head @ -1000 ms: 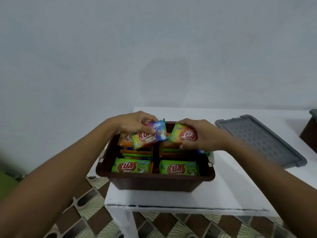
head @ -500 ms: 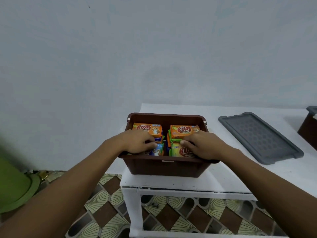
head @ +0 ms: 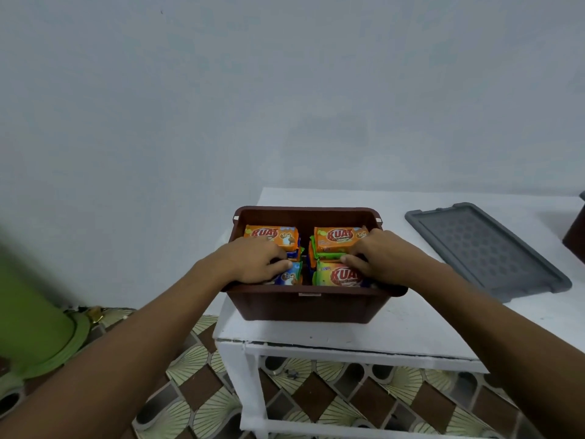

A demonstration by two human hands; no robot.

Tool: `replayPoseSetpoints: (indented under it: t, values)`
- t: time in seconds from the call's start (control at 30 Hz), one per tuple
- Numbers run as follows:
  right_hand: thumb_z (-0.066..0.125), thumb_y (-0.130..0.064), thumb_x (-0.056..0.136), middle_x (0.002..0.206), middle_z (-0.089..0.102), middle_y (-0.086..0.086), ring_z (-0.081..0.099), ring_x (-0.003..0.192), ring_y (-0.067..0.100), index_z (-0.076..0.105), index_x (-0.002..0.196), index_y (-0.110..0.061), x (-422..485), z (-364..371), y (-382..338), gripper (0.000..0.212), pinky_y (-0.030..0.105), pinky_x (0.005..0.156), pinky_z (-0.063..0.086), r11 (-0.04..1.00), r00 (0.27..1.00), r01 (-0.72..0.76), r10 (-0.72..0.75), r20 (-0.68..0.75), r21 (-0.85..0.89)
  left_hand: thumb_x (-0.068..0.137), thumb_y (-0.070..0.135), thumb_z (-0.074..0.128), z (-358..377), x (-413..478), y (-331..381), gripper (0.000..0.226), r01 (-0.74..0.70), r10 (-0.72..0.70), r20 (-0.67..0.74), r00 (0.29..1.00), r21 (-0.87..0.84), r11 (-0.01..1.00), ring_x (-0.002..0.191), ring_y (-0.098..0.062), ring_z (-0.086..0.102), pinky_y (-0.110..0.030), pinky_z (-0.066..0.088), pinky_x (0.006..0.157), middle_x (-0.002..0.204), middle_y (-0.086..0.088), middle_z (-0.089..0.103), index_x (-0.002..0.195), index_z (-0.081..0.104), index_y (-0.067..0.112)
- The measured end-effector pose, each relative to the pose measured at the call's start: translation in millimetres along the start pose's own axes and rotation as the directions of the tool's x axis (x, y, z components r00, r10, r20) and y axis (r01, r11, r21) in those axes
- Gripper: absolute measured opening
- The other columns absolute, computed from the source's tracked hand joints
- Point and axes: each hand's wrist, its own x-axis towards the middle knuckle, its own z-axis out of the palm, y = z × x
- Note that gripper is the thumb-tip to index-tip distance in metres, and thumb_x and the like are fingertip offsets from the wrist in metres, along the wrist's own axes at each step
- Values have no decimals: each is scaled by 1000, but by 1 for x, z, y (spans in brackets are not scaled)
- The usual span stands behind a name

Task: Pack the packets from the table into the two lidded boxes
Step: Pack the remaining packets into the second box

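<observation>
A brown plastic box point(head: 304, 213) stands open on the white table point(head: 411, 327), holding several snack packets. Two orange packets point(head: 272, 236) point(head: 338, 238) lie on top in the far row. My left hand point(head: 253, 259) is inside the near left part of the box, fingers and thumb curled round a blue packet point(head: 289, 277). My right hand point(head: 384, 258) is in the near right part, thumb and curled fingers on a green packet point(head: 338, 275). Both packets sit low in the box against its near wall; the hands hide most of them.
The box's grey lid point(head: 484, 248) lies flat on the table to the right. The brown corner of a second box point(head: 576, 237) shows at the right edge. A green plastic object point(head: 28, 327) stands on the patterned floor at left.
One second ago my hands held the two packets above the box's far row. They have brought them down into the near row. Over the last half second the hands have barely moved.
</observation>
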Motion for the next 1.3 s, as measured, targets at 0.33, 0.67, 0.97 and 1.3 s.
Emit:
replayPoseSetpoints:
  t: [0.33,0.67,0.97,1.3]
  values:
    - [44,-50,97,103,71,-7,58,73,-2,68,111,-23,-38,-7,69,39,9,62,40,999,999,-42,42,7,31,101,48,37,-5,62,59,39,-67,67,-4,998,4,998,78,-9,56,-29,48,68,94,3,68,107,66,23]
    - [47,-48,97,119,66,-8,61,101,6,61,124,-29,-53,-15,91,36,24,89,48,995,996,-16,7,86,103,95,51,50,-19,92,74,37,-79,86,180,980,-48,996,83,-13,60,-36,51,74,94,1,68,102,69,20]
    - [42,-28,103,125,63,-5,57,107,8,59,129,-25,-45,-10,76,32,25,91,45,960,979,70,-119,167,271,103,38,39,-18,98,75,39,-73,105,204,973,-160,984,86,-15,64,-38,53,82,99,-3,70,107,69,12]
    - [37,-36,103,127,58,-3,56,109,12,41,139,-36,-41,0,79,36,36,95,47,940,968,44,-124,219,337,102,47,32,-15,92,80,45,-55,78,185,980,-129,990,84,-12,62,-39,53,84,97,2,69,107,67,19]
